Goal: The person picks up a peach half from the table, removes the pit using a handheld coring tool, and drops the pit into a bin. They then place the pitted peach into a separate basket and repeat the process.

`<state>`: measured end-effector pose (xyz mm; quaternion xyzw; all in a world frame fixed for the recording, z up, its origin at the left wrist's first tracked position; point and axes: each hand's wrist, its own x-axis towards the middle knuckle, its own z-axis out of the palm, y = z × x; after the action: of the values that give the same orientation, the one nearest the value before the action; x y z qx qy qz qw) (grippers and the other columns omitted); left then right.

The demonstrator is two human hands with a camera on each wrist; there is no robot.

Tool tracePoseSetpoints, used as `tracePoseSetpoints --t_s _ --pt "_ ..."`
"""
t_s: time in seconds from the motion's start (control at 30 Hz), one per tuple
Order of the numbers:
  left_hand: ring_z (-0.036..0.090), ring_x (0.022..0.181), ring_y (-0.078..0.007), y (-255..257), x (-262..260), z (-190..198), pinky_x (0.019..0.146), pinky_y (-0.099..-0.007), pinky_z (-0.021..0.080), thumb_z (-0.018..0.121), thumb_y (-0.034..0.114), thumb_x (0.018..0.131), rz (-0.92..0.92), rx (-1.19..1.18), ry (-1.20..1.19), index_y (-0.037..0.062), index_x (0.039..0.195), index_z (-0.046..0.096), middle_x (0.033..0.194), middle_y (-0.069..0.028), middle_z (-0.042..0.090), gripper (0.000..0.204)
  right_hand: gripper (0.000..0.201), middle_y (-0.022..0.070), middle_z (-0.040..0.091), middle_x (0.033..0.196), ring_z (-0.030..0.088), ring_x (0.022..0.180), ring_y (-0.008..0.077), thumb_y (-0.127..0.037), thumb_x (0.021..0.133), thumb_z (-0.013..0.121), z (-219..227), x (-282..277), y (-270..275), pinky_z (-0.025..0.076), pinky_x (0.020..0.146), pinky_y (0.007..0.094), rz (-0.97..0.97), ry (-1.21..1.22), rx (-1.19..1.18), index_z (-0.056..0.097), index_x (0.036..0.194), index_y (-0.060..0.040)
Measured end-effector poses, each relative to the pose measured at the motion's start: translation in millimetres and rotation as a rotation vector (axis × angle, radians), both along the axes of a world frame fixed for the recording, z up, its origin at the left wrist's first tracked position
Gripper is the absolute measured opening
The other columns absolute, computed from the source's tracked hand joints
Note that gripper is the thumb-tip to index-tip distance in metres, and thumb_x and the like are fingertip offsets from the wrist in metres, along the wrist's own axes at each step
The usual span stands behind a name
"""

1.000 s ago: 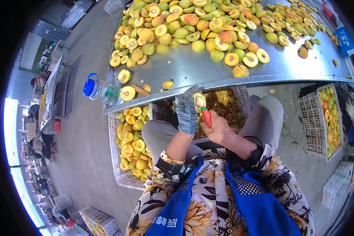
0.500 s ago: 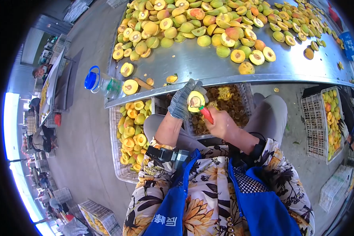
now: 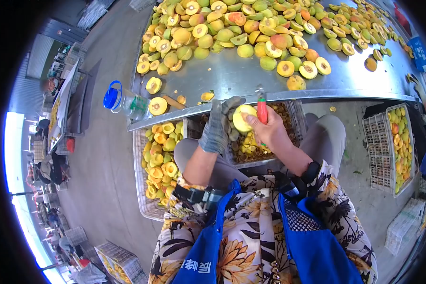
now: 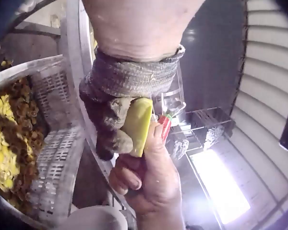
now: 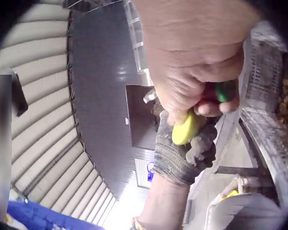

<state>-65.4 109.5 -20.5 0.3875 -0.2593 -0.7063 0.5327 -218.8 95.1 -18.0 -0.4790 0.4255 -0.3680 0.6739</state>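
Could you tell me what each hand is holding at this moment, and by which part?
The gloved left hand cups a yellow fruit half from its left side. The bare right hand grips a red-handled tool by its handle, thumb touching the fruit.

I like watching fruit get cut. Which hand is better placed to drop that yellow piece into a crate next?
Probably the left hand. Its gloved fingers cup the fruit half, right above the crate of pits. The right hand grips the red-handled tool, with only its thumb on the fruit.
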Motion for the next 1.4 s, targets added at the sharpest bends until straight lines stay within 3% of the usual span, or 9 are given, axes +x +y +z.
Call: tracePoseSetpoints --t_s 0.1,0.27,0.43,0.9,1.07,1.17,1.23,1.27,1.4 --pt "0.056 0.074 -0.0176 2.3 -12.8 -49.2 0.061 -0.0272 0.048 0.041 0.053 0.082 0.219 -0.063 -0.056 0.0052 0.109 0.049 0.094 -0.0088 0.057 0.056 0.025 0.0014 0.046 0.057 0.039 0.035 0.0093 -0.023 0.083 0.057 -4.0 20.7 14.7 0.033 0.032 0.024 -0.164 -0.264 0.27 0.045 0.094 -0.0038" --pt "0.056 0.072 -0.0143 2.7 -14.2 -25.2 0.065 -0.0247 0.047 0.042 0.038 0.088 0.618 0.055 0.01 0.0046 0.092 0.056 0.081 -0.006 0.06 0.037 0.033 0.0103 0.053 0.062 0.053 0.044 0.02 -0.024 0.081 0.057 -14.5 18.3 27.4 0.043 0.04 0.0312 0.079 0.126 0.001 0.044 0.1 -0.0017" --pt "0.056 0.071 -0.0126 4.6 -9.7 -24.3 0.062 -0.023 0.046 0.044 0.038 0.087 0.514 0.035 -0.019 0.0041 0.095 0.057 0.082 -0.0053 0.06 0.037 0.035 0.022 0.056 0.074 0.054 0.072 0.0402 -0.028 0.076 0.06 -8.6 -0.2 31.5 0.044 0.062 0.0415 0.171 0.492 -0.374 0.048 0.097 -0.0023" --pt "0.053 0.068 -0.0103 -4.8 -27.7 -40.4 0.062 -0.0227 0.045 0.056 0.02 0.083 0.481 -0.114 -0.184 0.0071 0.091 0.052 0.076 -0.002 0.055 0.015 0.025 0.0234 0.055 0.075 0.055 0.074 0.0385 -0.016 0.075 0.054 -19.0 -11.4 41.4 0.044 0.064 0.0398 0.256 0.499 -0.21 0.046 0.093 -0.0012" --pt "0.058 0.059 -0.0179 -8.1 -16.1 -5.0 0.05 -0.0276 0.049 0.059 0.023 0.08 0.052 0.188 -0.145 0.0031 0.086 0.056 0.074 -0.0089 0.06 0.021 0.024 0.0229 0.055 0.075 0.054 0.075 0.0392 -0.015 0.075 0.052 -49.1 -10.2 45.5 0.045 0.067 0.0399 0.329 0.5 -0.324 0.046 0.094 -0.0011" --pt "0.06 0.063 -0.0204 -14.3 -8.2 -16.3 0.057 -0.0289 0.05 0.056 0.023 0.081 -0.056 0.238 -0.209 0.0016 0.087 0.056 0.074 -0.0102 0.06 0.022 0.02 0.0191 0.055 0.07 0.056 0.061 0.0337 -0.013 0.076 0.05 -42.2 -10.4 42.5 0.047 0.058 0.0378 0.345 0.531 -0.445 0.046 0.093 -0.0027" --pt "0.06 0.067 -0.0225 -17.9 -0.9 -23.3 0.061 -0.0301 0.051 0.055 0.025 0.081 -0.108 0.128 -0.136 0.0015 0.09 0.056 0.075 -0.0119 0.06 0.025 0.017 0.0132 0.054 0.065 0.053 0.044 0.0234 -0.012 0.077 0.05 -21.9 -13.7 30.2 0.045 0.044 0.0332 0.507 0.403 0.001 0.047 0.092 -0.0047" --pt "0.06 0.068 -0.0243 -13.9 0.9 -23.5 0.063 -0.0317 0.05 0.054 0.03 0.082 -0.075 0.124 -0.02 0.0001 0.092 0.055 0.076 -0.0142 0.06 0.032 0.014 0.0046 0.051 0.068 0.054 0.059 0.0121 -0.005 0.078 0.052 -8.6 -13.4 27.1 0.044 0.053 0.0269 0.532 0.409 0.092 0.048 0.092 -0.0069" --pt "0.059 0.061 -0.0234 7.0 -6.4 -6.9 0.054 -0.0303 0.051 0.056 0.024 0.082 0.072 0.032 0.074 0.0018 0.091 0.052 0.075 -0.0158 0.059 0.025 0.013 0.0036 0.049 0.066 0.051 0.053 0.011 -0.005 0.078 0.053 -45.7 -7.8 34.8 0.043 0.05 0.0261 0.489 0.269 -0.078 0.048 0.09 -0.0067"
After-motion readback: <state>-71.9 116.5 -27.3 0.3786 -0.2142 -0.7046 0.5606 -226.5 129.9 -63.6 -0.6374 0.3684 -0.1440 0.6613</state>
